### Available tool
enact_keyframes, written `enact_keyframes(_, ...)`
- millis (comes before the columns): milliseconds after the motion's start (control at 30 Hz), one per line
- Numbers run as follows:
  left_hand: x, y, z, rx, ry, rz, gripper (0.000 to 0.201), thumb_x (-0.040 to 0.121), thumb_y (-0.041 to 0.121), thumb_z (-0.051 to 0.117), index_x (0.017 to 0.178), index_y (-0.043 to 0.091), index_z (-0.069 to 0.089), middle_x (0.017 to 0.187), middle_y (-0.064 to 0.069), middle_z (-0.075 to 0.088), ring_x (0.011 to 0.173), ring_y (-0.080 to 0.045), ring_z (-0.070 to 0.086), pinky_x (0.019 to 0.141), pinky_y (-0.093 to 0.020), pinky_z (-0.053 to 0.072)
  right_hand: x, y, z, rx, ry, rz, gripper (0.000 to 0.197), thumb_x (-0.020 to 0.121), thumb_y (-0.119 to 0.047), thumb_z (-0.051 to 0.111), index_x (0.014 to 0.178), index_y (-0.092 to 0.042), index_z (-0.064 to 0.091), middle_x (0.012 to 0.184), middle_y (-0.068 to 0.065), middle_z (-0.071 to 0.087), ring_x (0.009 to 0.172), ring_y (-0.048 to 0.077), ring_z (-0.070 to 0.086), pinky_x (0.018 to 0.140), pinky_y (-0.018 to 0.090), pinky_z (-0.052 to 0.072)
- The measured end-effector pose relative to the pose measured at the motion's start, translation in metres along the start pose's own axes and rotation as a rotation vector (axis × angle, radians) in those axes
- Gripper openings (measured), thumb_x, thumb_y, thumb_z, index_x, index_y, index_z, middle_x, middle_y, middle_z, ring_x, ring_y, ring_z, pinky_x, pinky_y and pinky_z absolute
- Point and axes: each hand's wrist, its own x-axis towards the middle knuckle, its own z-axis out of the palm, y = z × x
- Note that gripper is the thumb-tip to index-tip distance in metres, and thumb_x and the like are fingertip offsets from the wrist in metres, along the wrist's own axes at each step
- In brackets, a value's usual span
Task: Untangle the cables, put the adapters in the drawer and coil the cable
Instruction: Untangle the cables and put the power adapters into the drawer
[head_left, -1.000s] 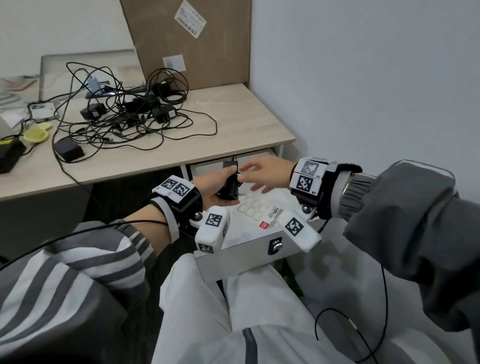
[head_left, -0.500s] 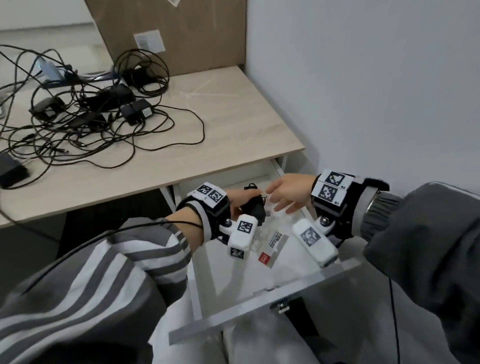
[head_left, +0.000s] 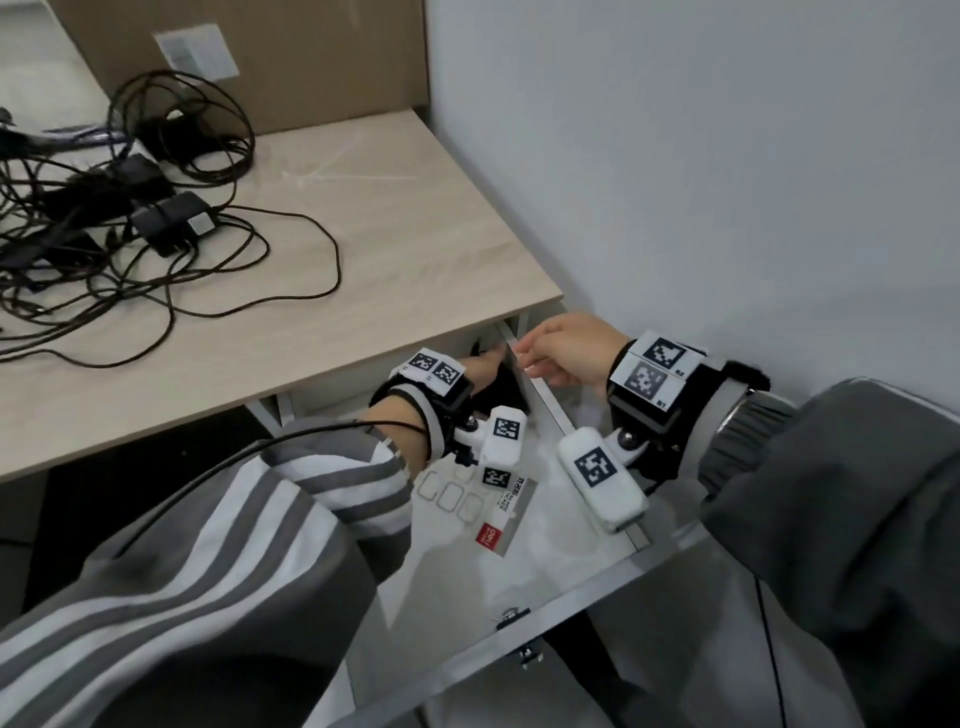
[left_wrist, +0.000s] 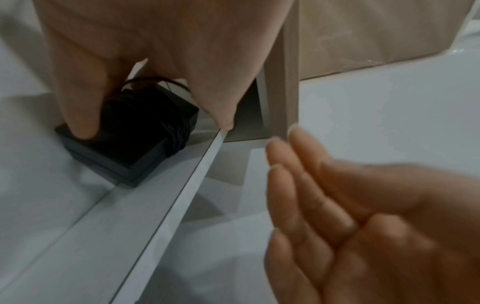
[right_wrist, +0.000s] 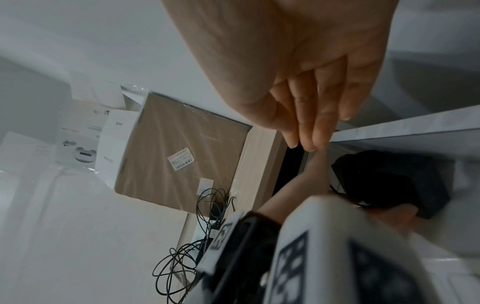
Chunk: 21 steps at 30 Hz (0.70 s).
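Where the pale wood tabletop (head_left: 415, 249) meets a white wall, a cardboard box (head_left: 291, 57) leans behind tangled cables (head_left: 171, 244). Below, the drawer (head_left: 587, 587) stands open. Only the left wrist view shows the left hand (left_wrist: 145, 51) gripping a cable-wrapped black adapter (left_wrist: 135, 139) on the drawer floor; the right hand (head_left: 566, 353) hovers beside it, fingers straight, holding nothing.

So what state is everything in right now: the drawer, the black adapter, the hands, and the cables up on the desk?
drawer: pulled open.
black adapter: cable wrapped round it, resting on the drawer floor at the back.
left hand: fingers round the adapter, holding it.
right hand: fingers straight, holding nothing, above the drawer's side rail.
cables: tangled in a heap on the desk, with adapters among them.
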Motion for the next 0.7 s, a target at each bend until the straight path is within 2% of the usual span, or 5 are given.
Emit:
enact_keyframes(67, -0.003, -0.005, -0.005, -0.022, 0.024, 0.005, 0.07, 0.093, 0.065, 0.02, 0.123, 0.01, 0.05, 0.112, -0.015, 0.06, 0.088, -0.034, 0.063, 0.074, -0.039, 0.051, -0.002, 0.0, 0.0, 0.019, 0.038, 0.001, 0.022, 0.092, -0.005, 0.049, 0.076, -0.016, 0.062, 0.084, 0.004, 0.066, 0.067, 0.011, 0.059, 0.058, 0.018, 0.042)
enact_keyframes(200, -0.024, -0.02, -0.025, -0.148, 0.024, 0.058, 0.069, 0.096, 0.058, 0.031, 0.143, 0.008, 0.036, 0.143, -0.02, 0.041, 0.125, -0.038, 0.047, 0.1, -0.049, 0.044, -0.007, -0.005, 0.002, 0.029, 0.081, -0.001, 0.019, 0.091, -0.006, 0.052, 0.078, -0.016, 0.062, 0.083, 0.004, 0.065, 0.063, 0.008, 0.057, 0.055, 0.016, 0.042)
enact_keyframes(300, -0.036, -0.031, -0.036, -0.228, 0.034, 0.084, 0.067, 0.096, 0.053, 0.039, 0.145, 0.008, 0.032, 0.147, -0.015, 0.034, 0.119, -0.03, 0.044, 0.101, -0.049, 0.042, -0.014, -0.013, 0.007, 0.03, 0.082, -0.019, 0.023, 0.093, -0.005, 0.048, 0.077, -0.014, 0.06, 0.077, 0.003, 0.063, 0.062, 0.008, 0.055, 0.056, 0.018, 0.04)
enact_keyframes(533, -0.1, -0.037, -0.076, -0.134, -0.139, 0.165, 0.02, 0.096, 0.027, 0.051, 0.107, 0.01, 0.055, 0.097, -0.007, 0.064, 0.079, -0.017, 0.059, 0.074, -0.029, 0.047, -0.029, -0.051, 0.033, 0.012, 0.067, -0.156, 0.024, 0.094, -0.006, 0.046, 0.076, -0.013, 0.061, 0.074, 0.002, 0.064, 0.058, 0.007, 0.055, 0.045, 0.014, 0.036)
enact_keyframes(700, -0.15, -0.036, -0.143, -0.19, -0.007, 0.361, 0.023, 0.096, 0.018, 0.051, 0.113, 0.004, 0.058, 0.091, -0.005, 0.067, 0.078, -0.015, 0.062, 0.07, -0.023, 0.047, -0.026, -0.115, 0.066, -0.002, 0.024, -0.268, 0.022, 0.094, -0.01, 0.048, 0.078, -0.016, 0.062, 0.078, -0.001, 0.066, 0.065, 0.008, 0.059, 0.058, 0.019, 0.042)
